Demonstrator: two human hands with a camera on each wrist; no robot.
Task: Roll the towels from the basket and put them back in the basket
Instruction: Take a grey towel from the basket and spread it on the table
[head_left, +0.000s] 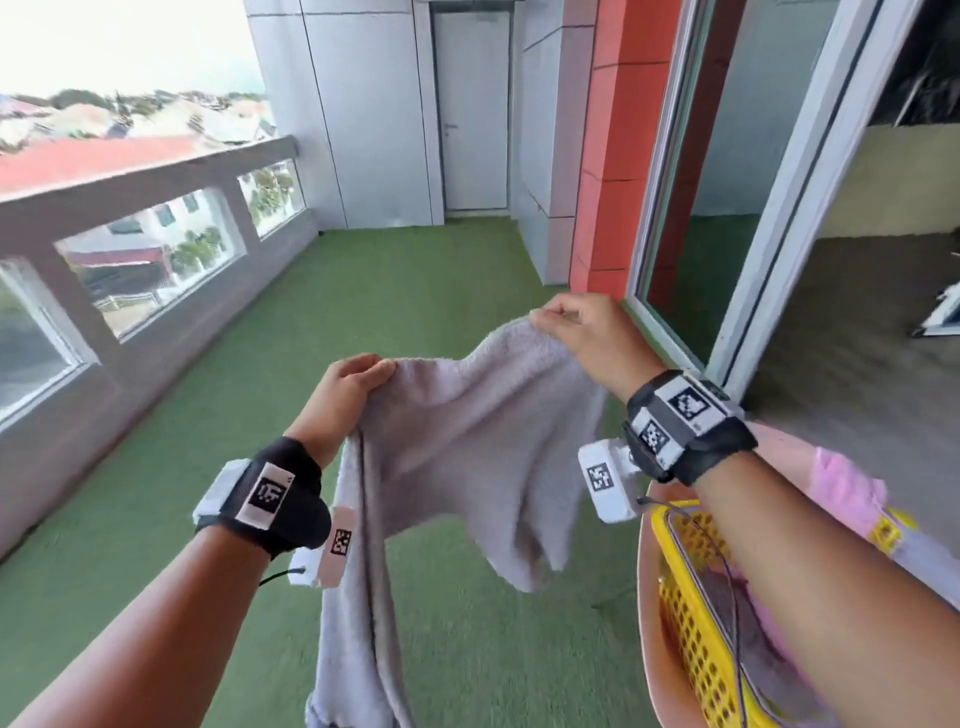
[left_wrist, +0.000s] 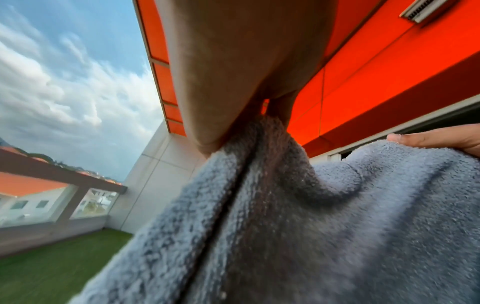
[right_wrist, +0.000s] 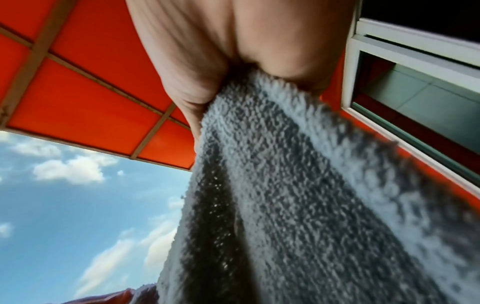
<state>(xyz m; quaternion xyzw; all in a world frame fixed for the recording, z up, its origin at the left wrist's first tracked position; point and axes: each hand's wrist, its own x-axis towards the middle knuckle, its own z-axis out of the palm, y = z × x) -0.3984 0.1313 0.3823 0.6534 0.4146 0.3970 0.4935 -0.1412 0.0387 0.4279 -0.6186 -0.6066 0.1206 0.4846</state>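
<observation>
A fluffy grey terry towel (head_left: 467, 441) was held up by its top edge, pinched in the left hand (head_left: 345, 395) and right hand (head_left: 587, 338), sagging in soft folds beside the yellow lattice basket (head_left: 691, 613).

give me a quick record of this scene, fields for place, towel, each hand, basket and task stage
place: balcony with green turf floor
towel: grey towel, held up in the air, hanging unrolled
left hand: left hand grips one top corner
right hand: right hand pinches the other top corner, higher
basket: yellow basket at lower right, cloth inside
task stage: rolling not yet begun
</observation>
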